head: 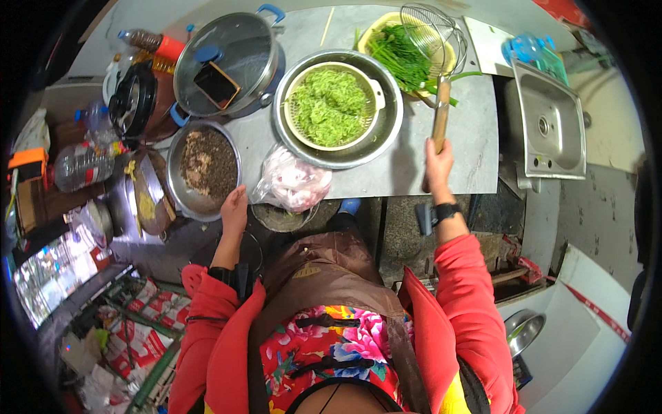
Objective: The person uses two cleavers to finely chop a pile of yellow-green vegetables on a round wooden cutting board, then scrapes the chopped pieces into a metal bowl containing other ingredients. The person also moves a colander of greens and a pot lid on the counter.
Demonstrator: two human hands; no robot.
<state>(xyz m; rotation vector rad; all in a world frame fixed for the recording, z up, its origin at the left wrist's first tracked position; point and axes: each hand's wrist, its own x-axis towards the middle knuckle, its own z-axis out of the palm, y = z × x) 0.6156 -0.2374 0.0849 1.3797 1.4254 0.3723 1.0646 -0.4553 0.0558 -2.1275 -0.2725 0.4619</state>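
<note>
My right hand (438,163) grips the wooden handle of a wire skimmer (442,106). Its wire basket is raised over a yellow basket (365,39) of leafy greens (401,57). By the right rim of a steel bowl (173,181) is my left hand (235,209), its fingers close together; whether it grips the rim cannot be made out. Dark brown, crumbly food (209,160) with a paler patch lies in that bowl. Before me, a cream colander (379,98) of shredded green vegetable (331,106) sits inside a wide steel basin (344,161).
A clear plastic bag (292,178) of pale pink contents lies at the counter's front edge. Back left stands a lidded pot (238,36) with a phone (217,85) on its lid. Bottles (83,165) crowd the left. A steel sink (553,103) is at right.
</note>
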